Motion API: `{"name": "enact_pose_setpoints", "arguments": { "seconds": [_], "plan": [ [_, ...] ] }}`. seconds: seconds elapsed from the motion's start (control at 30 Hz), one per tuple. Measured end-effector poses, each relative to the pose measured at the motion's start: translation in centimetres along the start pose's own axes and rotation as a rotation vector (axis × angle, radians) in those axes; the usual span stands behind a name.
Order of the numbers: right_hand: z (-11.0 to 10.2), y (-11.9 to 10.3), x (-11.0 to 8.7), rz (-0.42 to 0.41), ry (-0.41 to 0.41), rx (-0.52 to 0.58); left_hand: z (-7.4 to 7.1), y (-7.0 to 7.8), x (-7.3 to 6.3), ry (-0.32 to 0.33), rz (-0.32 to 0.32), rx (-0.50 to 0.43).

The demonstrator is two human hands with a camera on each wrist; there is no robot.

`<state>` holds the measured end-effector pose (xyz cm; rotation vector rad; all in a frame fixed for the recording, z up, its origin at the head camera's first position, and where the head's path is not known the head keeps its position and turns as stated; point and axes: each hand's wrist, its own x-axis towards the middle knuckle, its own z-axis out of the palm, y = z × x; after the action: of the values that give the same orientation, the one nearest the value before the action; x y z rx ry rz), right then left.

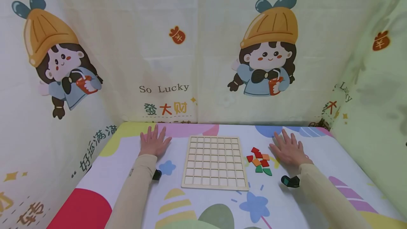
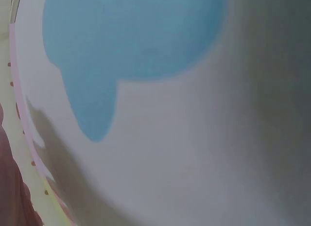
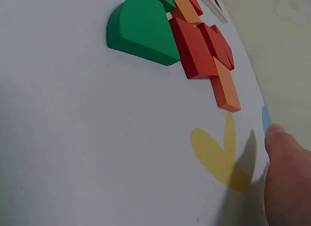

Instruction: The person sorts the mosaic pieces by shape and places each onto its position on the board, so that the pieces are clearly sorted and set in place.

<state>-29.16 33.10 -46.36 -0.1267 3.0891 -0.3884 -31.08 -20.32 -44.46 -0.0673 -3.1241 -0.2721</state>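
Note:
Between the two hands lies a pale wooden grid board (image 1: 214,153) with rows of square cells. My left hand (image 1: 154,143) rests palm down to the left of the board, fingers spread, holding nothing. My right hand (image 1: 290,150) lies on the table right of the board, its fingers also spread and straight. Beside it sits a loose cluster of small blocks: red blocks (image 1: 264,163), orange blocks (image 1: 256,162) and green blocks (image 1: 267,171). In the right wrist view a green block (image 3: 143,31) with a rounded side touches a red block (image 3: 194,48); the thumb (image 3: 286,172) is apart from them.
A patterned cloth (image 1: 203,204) covers the table. Printed fabric walls (image 1: 216,45) stand at the back and on both sides. Small black wrist cameras show below each hand, the left camera (image 1: 157,175) and the right camera (image 1: 290,181).

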Motion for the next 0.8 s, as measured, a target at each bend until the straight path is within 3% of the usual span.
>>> {"name": "enact_pose_setpoints", "arguments": {
  "seconds": [0.2, 0.4, 0.5, 0.6, 0.73, 0.8],
  "plan": [
    [-0.2, -0.1, -0.1, -0.004, -0.002, 0.007, -0.3, 0.3, -0.1, 0.005, 0.010, 0.003],
    [-0.6, -0.6, -0.6, 0.000, -0.008, 0.028, 0.6, 0.0, 0.9, -0.050, 0.036, -0.035],
    [-1.0, -1.3, -0.6, -0.021, -0.005, 0.052, 0.7, 0.5, 1.3, -0.083, 0.121, -0.125],
    [-1.7, -2.3, -0.6, -0.067, 0.011, 0.098, 0.3, 1.8, 1.3, -0.106, 0.225, -0.301],
    [-2.7, -3.7, -1.1, -0.115, 0.023, 0.202, -0.2, 3.5, 0.9, -0.096, 0.324, -0.512],
    [-3.1, -4.4, -1.6, -0.127, 0.015, 0.251, -0.2, 4.2, 0.5, -0.081, 0.358, -0.552]
  ]
}}
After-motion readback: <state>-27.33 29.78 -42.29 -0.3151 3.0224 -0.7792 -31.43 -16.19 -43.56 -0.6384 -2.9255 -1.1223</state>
